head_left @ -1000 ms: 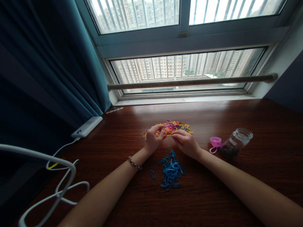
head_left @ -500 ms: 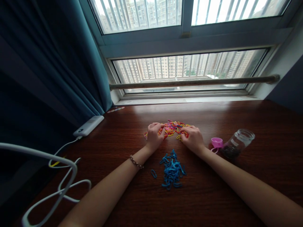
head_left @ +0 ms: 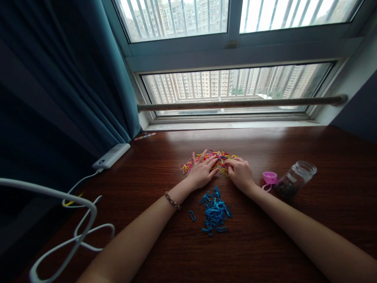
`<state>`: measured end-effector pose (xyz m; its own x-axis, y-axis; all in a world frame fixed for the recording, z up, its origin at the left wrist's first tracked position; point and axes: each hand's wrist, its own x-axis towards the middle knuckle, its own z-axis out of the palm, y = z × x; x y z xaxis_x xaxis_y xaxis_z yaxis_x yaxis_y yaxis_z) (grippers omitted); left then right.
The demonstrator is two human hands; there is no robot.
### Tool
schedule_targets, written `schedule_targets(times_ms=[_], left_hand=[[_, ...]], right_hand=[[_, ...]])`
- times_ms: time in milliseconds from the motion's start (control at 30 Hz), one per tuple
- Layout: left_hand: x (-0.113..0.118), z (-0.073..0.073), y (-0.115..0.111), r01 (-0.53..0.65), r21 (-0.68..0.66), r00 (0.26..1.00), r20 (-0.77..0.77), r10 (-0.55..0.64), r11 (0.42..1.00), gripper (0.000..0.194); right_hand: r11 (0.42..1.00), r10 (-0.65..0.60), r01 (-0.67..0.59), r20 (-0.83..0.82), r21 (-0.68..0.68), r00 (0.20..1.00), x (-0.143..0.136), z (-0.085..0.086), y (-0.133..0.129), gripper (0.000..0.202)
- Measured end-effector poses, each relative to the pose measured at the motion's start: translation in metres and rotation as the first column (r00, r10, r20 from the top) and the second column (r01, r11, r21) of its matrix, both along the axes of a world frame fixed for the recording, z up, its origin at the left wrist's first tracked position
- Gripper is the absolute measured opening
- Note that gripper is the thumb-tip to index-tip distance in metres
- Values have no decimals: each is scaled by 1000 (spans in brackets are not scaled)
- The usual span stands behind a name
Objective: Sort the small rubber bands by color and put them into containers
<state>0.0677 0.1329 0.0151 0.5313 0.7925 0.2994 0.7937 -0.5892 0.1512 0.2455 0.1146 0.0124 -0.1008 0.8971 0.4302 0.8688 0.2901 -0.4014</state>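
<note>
A spread pile of small red, yellow and pink bands (head_left: 221, 157) lies on the brown table. Over its left and front part my left hand (head_left: 202, 171) is open, fingers spread and palm down. At the pile's right edge my right hand (head_left: 240, 172) has its fingers curled together against the bands; what they pinch, if anything, is too small to make out. Nearer to me, between my forearms, is a heap of blue bands (head_left: 215, 212), with one loose blue band (head_left: 192, 215) to its left.
To the right, a clear glass jar (head_left: 296, 179) with dark contents lies tilted beside a pink cap (head_left: 269, 177). A white power bank (head_left: 111, 156) with a white cable (head_left: 85, 202) is at the left, by a blue curtain (head_left: 118, 98). A window (head_left: 235, 118) stands behind the table.
My left hand has moved right over the pile and its fingers have spread from a closed pinch, uncovering bands at the left. My right hand has barely moved.
</note>
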Motion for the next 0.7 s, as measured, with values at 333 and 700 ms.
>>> schedule_targets(times_ms=[333,700], left_hand=[[-1,-1,-1,-24,34,998,58,22,999,39],[2,0,-3,-118,82,991,69,113,990,43]], right_hand=[[999,-18,18,3,-39,1000,-1,3,-2,25],[997,-64,65,27,-28,998,-1,3,-2,22]])
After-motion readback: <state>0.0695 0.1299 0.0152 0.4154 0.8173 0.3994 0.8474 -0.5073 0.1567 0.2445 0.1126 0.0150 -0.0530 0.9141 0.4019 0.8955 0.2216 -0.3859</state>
